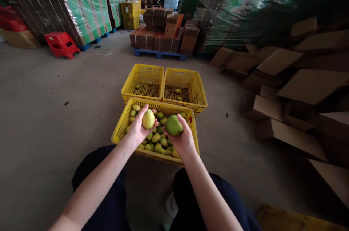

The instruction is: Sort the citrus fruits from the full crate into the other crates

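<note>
My left hand (139,129) is closed around a pale yellow lemon (148,119). In my right hand (185,139) sits a green lemon (173,125), gripped between thumb and fingers. Both hands are over a yellow plastic crate (194,129) holding many yellow and green lemons (156,137). Behind it stand two more yellow crates, a left one (128,82) and a right one (200,87), each with a few lemons on its slatted floor. My forearms hide part of the near crate's contents.
Flattened and open cardboard boxes (289,96) are heaped at the right. A red stool (62,44) stands on the left by wrapped green stacks (81,5). Farther back, a blue pallet (159,54) bears bundled cardboard (143,38). My knees flank the near crate.
</note>
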Tool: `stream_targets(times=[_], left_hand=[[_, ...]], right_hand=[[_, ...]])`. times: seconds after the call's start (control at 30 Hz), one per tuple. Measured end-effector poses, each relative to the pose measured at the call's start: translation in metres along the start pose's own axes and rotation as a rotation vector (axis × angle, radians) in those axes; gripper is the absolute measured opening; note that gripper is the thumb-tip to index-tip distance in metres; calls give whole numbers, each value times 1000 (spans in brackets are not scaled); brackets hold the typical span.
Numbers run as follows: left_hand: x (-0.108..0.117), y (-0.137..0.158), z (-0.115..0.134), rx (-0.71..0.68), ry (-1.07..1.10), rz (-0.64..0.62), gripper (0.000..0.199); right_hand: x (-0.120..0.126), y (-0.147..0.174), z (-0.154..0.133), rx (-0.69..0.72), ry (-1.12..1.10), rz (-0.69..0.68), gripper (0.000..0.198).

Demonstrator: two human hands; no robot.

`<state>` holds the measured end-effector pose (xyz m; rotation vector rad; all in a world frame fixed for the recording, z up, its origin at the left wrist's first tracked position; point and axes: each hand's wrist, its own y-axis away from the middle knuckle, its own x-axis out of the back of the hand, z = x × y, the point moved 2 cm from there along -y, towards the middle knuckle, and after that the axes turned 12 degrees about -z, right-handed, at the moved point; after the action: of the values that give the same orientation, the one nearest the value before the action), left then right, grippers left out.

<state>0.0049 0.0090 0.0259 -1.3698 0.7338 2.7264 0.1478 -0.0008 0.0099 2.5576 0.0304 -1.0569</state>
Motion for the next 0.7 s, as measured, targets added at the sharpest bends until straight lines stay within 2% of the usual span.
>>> stream_targets(times=[0.07, 0.17, 0.27, 0.37, 0.53, 0.7], left_hand=[[0, 0, 0, -12, -17, 8, 20], [3, -4, -3, 35, -1, -53, 28], [6, -8, -5, 107, -18, -136, 37], [6, -7, -5, 141, -21, -166, 39], [1, 2, 0, 163, 33, -191, 47], [-1, 1, 1, 119, 61, -121, 27]], right_hand=[[-1, 1, 0, -19, 18, -7, 22], [0, -1, 2, -75, -7, -8, 22], [2, -4, 5, -11, -51, 12, 24], [3, -6, 5, 57, -54, -23, 25], [4, -7, 2, -5, -89, -12, 25], [5, -3, -4, -85, -81, -91, 23]])
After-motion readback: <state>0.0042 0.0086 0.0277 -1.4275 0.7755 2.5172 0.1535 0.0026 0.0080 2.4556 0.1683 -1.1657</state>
